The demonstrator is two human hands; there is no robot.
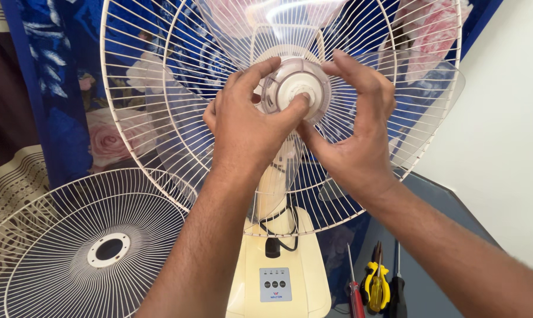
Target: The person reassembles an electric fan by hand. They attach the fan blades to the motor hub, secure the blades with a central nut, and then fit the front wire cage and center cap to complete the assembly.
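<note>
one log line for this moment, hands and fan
left hand: fingers on fan hub | right hand: pinching hub | front guard: off, lower left | tools: lower right

The fan's rear guard (160,118) ran past the top edge; hands hid part of the hub (290,88); the detached grille (72,247) was cropped bottom left.

The rear fan guard (160,106) was thin cream-coated wire, smooth and faintly glossy, as was the loose front guard (72,247) with its white plastic centre ring. The blade (419,112) looked like clear, glossy plastic, its hub cap (294,88) a smooth white plastic under the fingertips of the left hand (246,126) and right hand (354,135). The fan's base (278,277) was matt cream plastic, the backdrop (60,88) a printed floral cloth, and the pliers (376,285) had glossy yellow plastic grips.
</note>
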